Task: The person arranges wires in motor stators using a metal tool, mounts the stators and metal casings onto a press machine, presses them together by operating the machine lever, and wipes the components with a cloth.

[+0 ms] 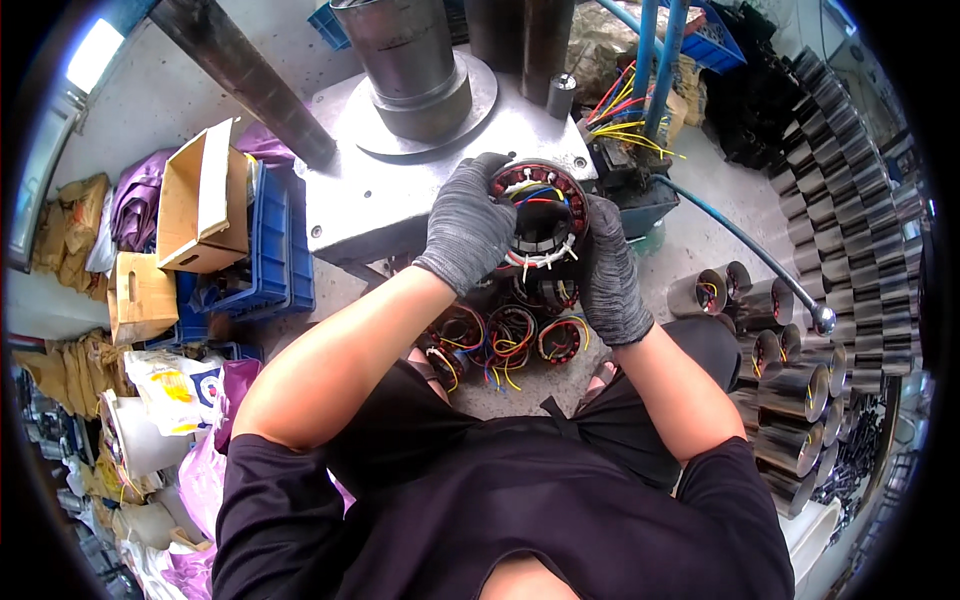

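Note:
Between my two gloved hands is a motor stator (574,200), a ring with dark red windings, white ties and blue, yellow and red wires inside. My left hand (468,222), in a grey knit glove, is closed on the ring's left side. The right hand (612,275), gloved alike, grips the opposite side, its fingers partly hidden behind the ring. Both hands hold it at the front edge of a metal press table (345,205). Below, on the floor between my feet, lie several more stators (512,335) with loose coloured wires.
A thick steel cylinder (405,75) stands on the press table, with a steel column (245,80) to its left. Blue crates (270,245) and cardboard boxes (205,200) are stacked at left. A blue lever with a ball end (823,318) juts out at right, near stacked metal cylinders (795,390).

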`<action>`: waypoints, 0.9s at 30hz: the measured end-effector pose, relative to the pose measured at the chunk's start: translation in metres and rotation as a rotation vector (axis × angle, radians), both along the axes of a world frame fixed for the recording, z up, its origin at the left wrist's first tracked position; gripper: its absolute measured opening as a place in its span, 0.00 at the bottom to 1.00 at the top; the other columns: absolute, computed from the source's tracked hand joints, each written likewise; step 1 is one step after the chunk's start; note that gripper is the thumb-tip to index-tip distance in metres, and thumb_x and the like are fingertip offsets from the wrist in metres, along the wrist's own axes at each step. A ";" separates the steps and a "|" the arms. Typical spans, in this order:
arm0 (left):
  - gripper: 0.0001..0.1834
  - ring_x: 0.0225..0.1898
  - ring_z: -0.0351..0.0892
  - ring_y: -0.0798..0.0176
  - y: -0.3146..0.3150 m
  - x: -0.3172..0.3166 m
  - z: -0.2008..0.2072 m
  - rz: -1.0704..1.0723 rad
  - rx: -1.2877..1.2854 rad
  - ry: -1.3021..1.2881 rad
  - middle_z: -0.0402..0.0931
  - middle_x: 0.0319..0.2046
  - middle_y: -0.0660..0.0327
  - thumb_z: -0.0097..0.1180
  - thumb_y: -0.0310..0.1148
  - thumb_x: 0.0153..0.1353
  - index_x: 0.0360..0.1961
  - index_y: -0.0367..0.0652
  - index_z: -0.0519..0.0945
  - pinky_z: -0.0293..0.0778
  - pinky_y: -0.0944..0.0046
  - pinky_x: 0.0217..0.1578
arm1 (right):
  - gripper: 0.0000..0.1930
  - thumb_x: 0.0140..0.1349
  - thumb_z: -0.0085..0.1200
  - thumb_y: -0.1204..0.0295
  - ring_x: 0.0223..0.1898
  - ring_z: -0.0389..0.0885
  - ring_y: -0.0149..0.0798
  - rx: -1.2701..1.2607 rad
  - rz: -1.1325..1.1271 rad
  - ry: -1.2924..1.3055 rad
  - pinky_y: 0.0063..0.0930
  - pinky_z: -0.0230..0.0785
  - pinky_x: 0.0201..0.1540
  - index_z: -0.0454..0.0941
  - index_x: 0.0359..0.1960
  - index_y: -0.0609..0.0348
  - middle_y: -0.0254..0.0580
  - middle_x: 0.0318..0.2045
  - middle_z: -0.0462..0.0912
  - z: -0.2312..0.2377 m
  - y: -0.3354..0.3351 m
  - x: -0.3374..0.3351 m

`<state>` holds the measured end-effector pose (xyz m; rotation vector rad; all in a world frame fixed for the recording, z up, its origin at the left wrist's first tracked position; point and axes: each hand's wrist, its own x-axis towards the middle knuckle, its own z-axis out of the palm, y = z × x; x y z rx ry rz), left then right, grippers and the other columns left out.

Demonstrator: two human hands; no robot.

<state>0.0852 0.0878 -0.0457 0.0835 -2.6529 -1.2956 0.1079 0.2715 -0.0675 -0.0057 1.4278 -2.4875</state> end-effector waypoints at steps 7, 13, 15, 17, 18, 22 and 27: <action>0.23 0.49 0.83 0.45 0.004 0.007 0.014 -0.044 -0.207 0.080 0.82 0.46 0.44 0.58 0.20 0.56 0.56 0.39 0.79 0.78 0.54 0.54 | 0.32 0.69 0.56 0.43 0.47 0.85 0.37 -0.054 0.069 0.099 0.35 0.82 0.52 0.73 0.62 0.58 0.42 0.49 0.83 -0.017 -0.004 -0.008; 0.25 0.49 0.83 0.43 0.008 0.016 0.023 -0.080 -0.211 0.069 0.81 0.46 0.43 0.62 0.25 0.56 0.57 0.39 0.78 0.79 0.53 0.53 | 0.26 0.74 0.53 0.48 0.46 0.86 0.38 0.097 0.055 -0.006 0.35 0.83 0.49 0.73 0.61 0.56 0.43 0.49 0.84 0.005 -0.002 0.004; 0.26 0.50 0.82 0.43 0.009 0.018 0.030 -0.159 -0.233 0.083 0.80 0.48 0.42 0.65 0.29 0.57 0.59 0.38 0.78 0.79 0.52 0.53 | 0.26 0.74 0.54 0.50 0.43 0.87 0.40 0.086 0.021 -0.014 0.34 0.84 0.44 0.69 0.63 0.54 0.46 0.49 0.83 0.001 0.000 0.000; 0.30 0.50 0.83 0.46 0.005 0.020 0.031 -0.209 -0.215 0.122 0.80 0.49 0.44 0.68 0.32 0.58 0.62 0.37 0.75 0.79 0.53 0.52 | 0.26 0.73 0.55 0.52 0.40 0.88 0.42 0.074 -0.013 -0.023 0.32 0.85 0.39 0.66 0.64 0.53 0.49 0.49 0.83 -0.003 0.001 -0.005; 0.32 0.51 0.83 0.49 0.002 0.021 0.031 -0.273 -0.169 0.154 0.80 0.50 0.45 0.68 0.33 0.59 0.64 0.37 0.74 0.79 0.54 0.53 | 0.25 0.74 0.54 0.51 0.39 0.88 0.40 0.027 -0.006 -0.069 0.32 0.85 0.39 0.67 0.63 0.52 0.48 0.47 0.84 -0.005 0.001 -0.007; 0.39 0.55 0.80 0.60 -0.017 0.027 0.046 -0.438 0.023 -0.028 0.79 0.54 0.50 0.70 0.34 0.61 0.71 0.39 0.66 0.78 0.58 0.56 | 0.23 0.75 0.52 0.50 0.35 0.89 0.39 0.039 -0.026 -0.135 0.33 0.85 0.35 0.72 0.61 0.52 0.48 0.43 0.87 -0.007 0.003 -0.010; 0.48 0.62 0.75 0.56 -0.042 0.026 0.052 -0.569 -0.221 0.138 0.71 0.64 0.52 0.75 0.28 0.52 0.73 0.46 0.64 0.73 0.55 0.63 | 0.22 0.74 0.54 0.53 0.36 0.89 0.42 0.032 -0.059 -0.186 0.36 0.86 0.34 0.72 0.60 0.53 0.50 0.42 0.86 0.002 0.002 -0.009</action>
